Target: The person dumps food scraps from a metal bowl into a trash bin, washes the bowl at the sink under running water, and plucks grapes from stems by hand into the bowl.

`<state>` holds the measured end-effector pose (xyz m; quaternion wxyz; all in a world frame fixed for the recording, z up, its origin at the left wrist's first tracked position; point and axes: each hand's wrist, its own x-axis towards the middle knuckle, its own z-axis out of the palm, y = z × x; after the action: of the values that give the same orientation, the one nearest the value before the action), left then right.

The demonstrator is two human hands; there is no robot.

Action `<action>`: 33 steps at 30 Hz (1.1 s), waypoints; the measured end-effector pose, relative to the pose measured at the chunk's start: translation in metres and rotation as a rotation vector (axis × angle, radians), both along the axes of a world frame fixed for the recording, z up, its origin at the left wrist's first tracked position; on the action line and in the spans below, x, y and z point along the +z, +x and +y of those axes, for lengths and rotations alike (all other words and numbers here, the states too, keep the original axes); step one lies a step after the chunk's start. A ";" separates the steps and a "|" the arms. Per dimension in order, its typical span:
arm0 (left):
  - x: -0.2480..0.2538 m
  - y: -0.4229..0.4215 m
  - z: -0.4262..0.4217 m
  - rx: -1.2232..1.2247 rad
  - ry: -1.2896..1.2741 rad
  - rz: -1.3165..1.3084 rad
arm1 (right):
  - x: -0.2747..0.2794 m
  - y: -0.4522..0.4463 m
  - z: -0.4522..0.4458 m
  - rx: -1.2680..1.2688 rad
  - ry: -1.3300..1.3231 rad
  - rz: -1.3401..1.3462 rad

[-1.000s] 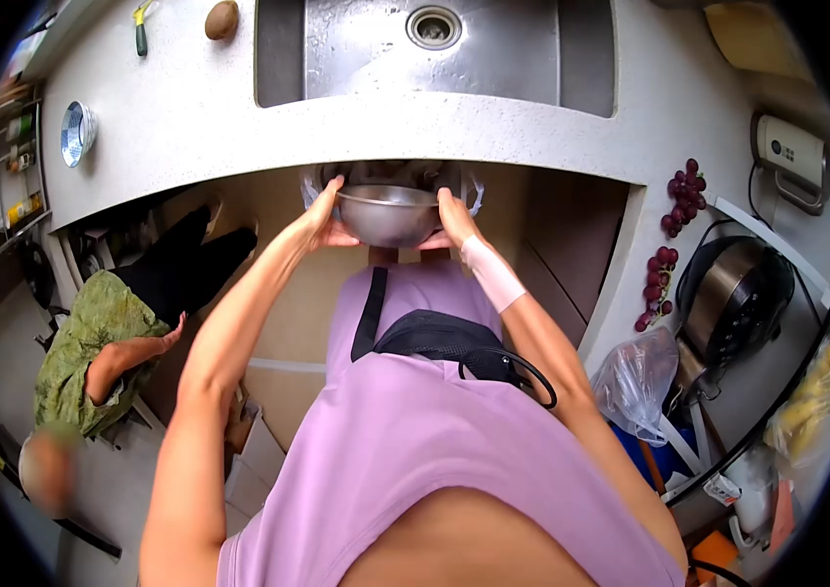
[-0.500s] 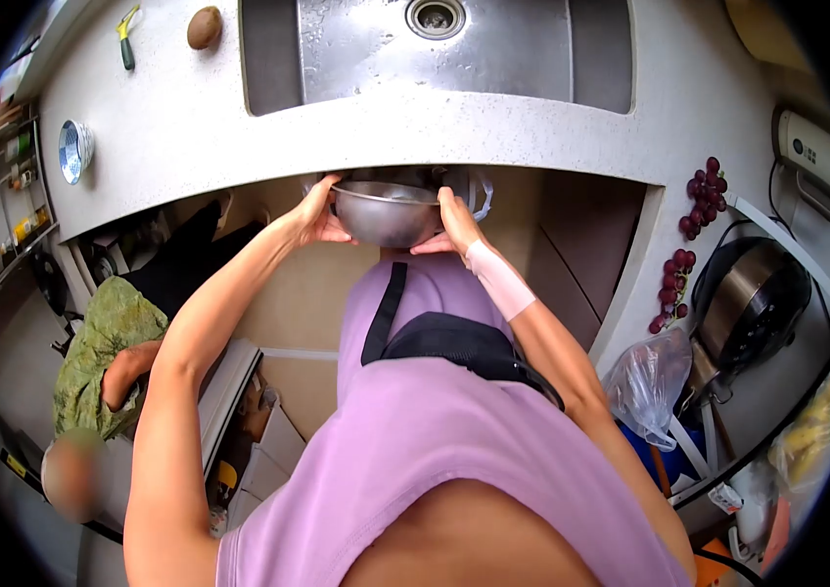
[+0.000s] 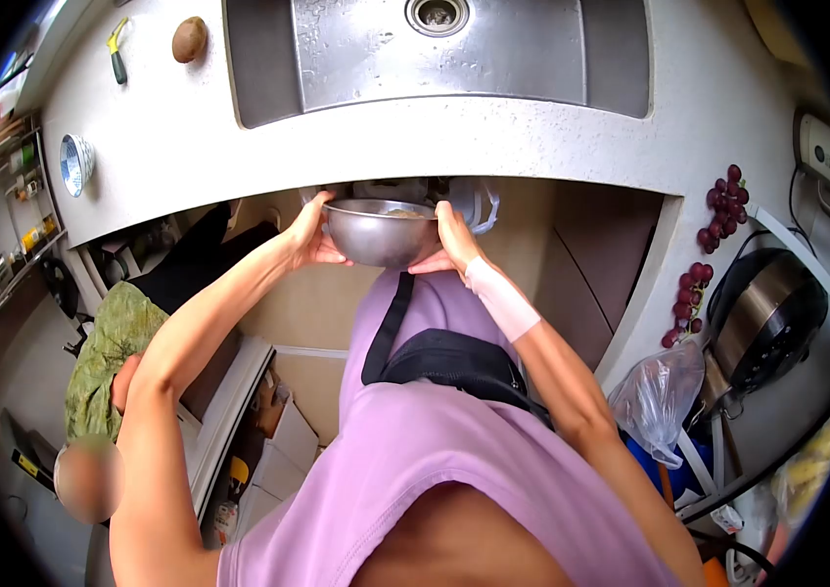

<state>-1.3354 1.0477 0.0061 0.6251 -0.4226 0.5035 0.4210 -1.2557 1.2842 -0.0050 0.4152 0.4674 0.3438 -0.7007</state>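
A steel mixing bowl (image 3: 382, 238) is held level between my two hands, just in front of the counter's front edge. My left hand (image 3: 314, 238) grips its left side, thumb at the rim and fingers underneath. On the opposite side my right hand (image 3: 447, 240) does the same. Something pale shows inside the bowl near the rim, too little of it to name. Behind the bowl, under the counter, a clear plastic container or bag (image 3: 474, 203) is partly hidden.
Beyond the counter edge lies a steel sink (image 3: 435, 83). The counter carries a brown roundish fruit (image 3: 189, 40), a peeler (image 3: 116, 54), a patterned bowl (image 3: 76, 164) and grapes (image 3: 726, 207). A plastic bag (image 3: 663, 396) hangs at right. Another person in a green top (image 3: 107, 352) is at left.
Both hands have brought the bowl slightly out from under the counter edge, and more of its opening shows. The camera view has shifted slightly.
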 end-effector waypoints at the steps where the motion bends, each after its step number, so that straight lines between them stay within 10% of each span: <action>1: 0.009 -0.004 0.003 -0.009 -0.011 0.010 | 0.010 -0.002 0.002 0.005 0.017 0.075; 17: 0.046 0.038 0.009 0.019 -0.018 0.419 | 0.014 0.038 -0.002 0.066 0.043 0.297; 33: 0.035 0.031 -0.004 -0.116 0.028 0.238 | 0.023 0.031 0.009 0.295 -0.117 0.467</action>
<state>-1.3043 1.0435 0.0409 0.5902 -0.3311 0.5916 0.4383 -1.2251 1.2935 0.0179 0.4485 0.2133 0.4536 -0.7400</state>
